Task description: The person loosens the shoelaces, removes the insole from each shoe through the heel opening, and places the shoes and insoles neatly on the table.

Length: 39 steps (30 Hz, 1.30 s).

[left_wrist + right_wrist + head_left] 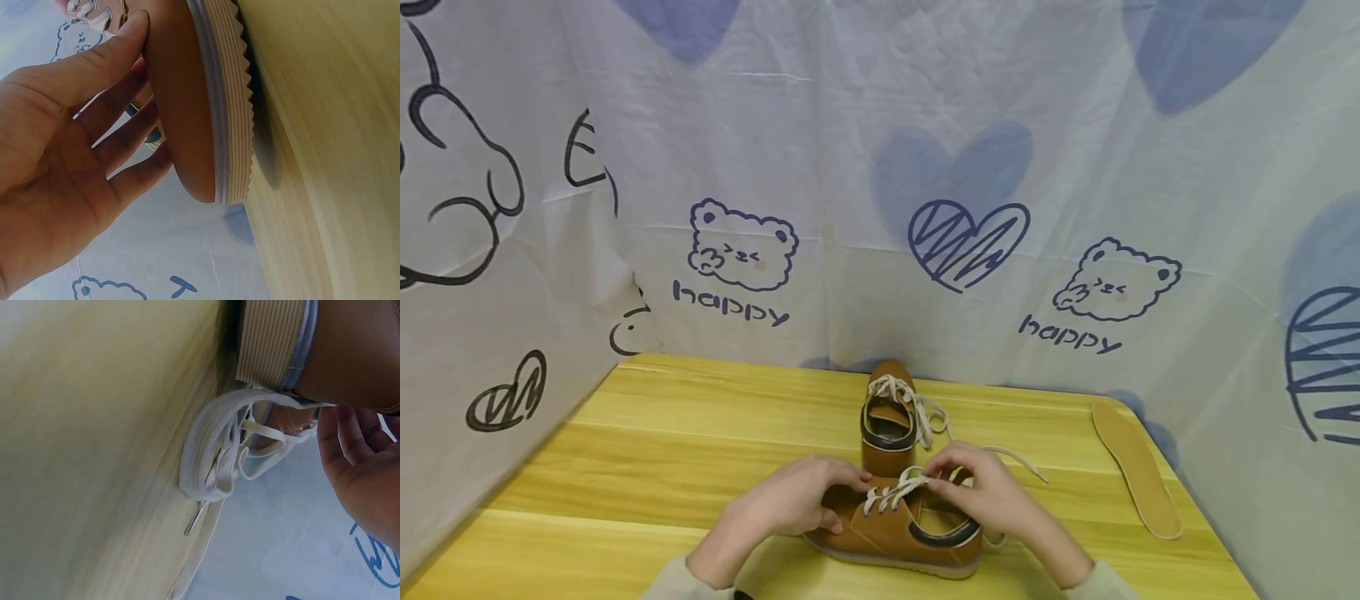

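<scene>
A brown lace-up shoe (880,537) lies sideways at the near side of the table, toe to the left. My left hand (793,498) grips its toe end, thumb on the near side and fingers over the far side. In the left wrist view, the thumb (134,34) presses the brown upper above the ridged sole (234,125). At the top of the lacing, my right hand (983,485) pinches the off-white shoelace (891,497) near the shoe's opening. A loose loop of lace (203,437) hangs by the heel in the right wrist view; the right fingertips are partly hidden there.
A matching brown shoe (889,460) stands just behind, toe away, its loose laces trailing right across the wooden table (700,417). A tan insole (1138,475) lies near the right edge. Printed white cloth (850,292) hangs behind and at the sides.
</scene>
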{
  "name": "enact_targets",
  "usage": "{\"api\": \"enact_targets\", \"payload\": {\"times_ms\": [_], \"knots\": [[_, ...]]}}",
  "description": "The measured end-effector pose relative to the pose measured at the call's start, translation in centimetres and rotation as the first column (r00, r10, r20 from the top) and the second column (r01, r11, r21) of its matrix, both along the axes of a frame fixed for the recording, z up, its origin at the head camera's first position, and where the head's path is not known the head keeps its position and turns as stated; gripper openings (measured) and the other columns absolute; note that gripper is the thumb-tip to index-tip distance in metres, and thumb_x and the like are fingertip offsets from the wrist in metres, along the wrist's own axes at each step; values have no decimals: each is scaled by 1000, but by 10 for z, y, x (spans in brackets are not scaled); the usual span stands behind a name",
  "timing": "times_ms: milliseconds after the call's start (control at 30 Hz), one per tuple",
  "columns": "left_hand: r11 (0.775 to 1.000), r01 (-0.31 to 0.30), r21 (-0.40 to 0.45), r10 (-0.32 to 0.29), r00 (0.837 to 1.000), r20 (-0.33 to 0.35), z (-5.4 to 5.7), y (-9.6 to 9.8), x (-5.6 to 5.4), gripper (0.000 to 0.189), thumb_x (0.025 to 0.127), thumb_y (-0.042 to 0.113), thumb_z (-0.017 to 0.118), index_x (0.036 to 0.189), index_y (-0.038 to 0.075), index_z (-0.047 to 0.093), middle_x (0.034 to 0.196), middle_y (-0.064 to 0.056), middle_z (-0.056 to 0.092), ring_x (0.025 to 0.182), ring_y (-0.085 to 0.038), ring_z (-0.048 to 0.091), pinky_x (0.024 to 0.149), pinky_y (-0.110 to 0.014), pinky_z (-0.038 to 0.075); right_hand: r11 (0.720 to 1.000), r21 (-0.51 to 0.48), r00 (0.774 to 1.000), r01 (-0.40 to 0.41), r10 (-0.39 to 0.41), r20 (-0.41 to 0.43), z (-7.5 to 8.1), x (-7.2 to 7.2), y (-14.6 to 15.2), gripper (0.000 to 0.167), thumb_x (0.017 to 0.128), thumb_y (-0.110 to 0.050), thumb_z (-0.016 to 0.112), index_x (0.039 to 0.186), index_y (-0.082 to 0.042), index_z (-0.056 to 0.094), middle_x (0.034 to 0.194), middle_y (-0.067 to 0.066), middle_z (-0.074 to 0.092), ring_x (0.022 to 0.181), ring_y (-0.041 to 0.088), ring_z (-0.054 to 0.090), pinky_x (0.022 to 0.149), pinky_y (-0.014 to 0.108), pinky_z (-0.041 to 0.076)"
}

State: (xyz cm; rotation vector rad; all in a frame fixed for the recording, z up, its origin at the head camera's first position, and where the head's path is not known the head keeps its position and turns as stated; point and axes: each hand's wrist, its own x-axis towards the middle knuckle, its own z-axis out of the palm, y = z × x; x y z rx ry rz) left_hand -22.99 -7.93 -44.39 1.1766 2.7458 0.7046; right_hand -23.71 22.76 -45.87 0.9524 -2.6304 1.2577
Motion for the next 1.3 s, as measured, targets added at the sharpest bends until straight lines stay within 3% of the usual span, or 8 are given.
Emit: {"api": "enact_targets", "payload": {"times_ms": [233, 500, 833, 1100, 1300], "knots": [[1000, 2, 5, -2, 1000, -3, -1, 0, -1, 50, 78, 9, 90, 126, 15, 75, 137, -1, 68, 128, -25, 62, 110, -45, 48, 999, 19, 999, 33, -33, -2, 3, 3, -2, 12, 95, -10, 74, 102, -18, 76, 95, -9, 68, 85, 7, 64, 72, 28, 58], [1000, 4, 3, -4, 1000, 3, -1, 1, 0, 51, 78, 9, 90, 127, 15, 75, 137, 0, 68, 129, -26, 62, 111, -46, 47, 996, -40, 996, 80, -82, -40, 3, 6, 4, 9, 94, -5, 75, 99, -12, 78, 97, -2, 72, 83, 7, 63, 69, 28, 58], [1000, 4, 7, -4, 1000, 11, -1, 1, 1, 51, 78, 8, 89, 127, 14, 75, 138, -1, 67, 129, -28, 61, 111, -46, 47, 962, -71, 963, 265, -267, -29, 0, 5, 29, 10, 94, -5, 75, 99, -13, 77, 93, -6, 71, 82, 7, 64, 71, 28, 58], [1000, 13, 7, -13, 1000, 3, -1, 1, 0, 50, 78, 8, 89, 125, 13, 75, 138, -1, 68, 129, -26, 62, 111, -45, 47, 941, -11, 941, 338, -339, -13, -3, 3, 52, 9, 95, -7, 75, 99, -15, 77, 93, -2, 71, 81, 7, 64, 70, 26, 57], [1000, 17, 9, -17, 1000, -1, -2, 0, -1, 50, 78, 8, 89, 126, 13, 75, 138, -2, 68, 129, -27, 62, 111, -46, 47, 937, 74, 938, 341, -344, 34, -2, 4, 64, 10, 94, -3, 75, 97, -12, 75, 94, -3, 71, 82, 11, 65, 70, 25, 56]]}}
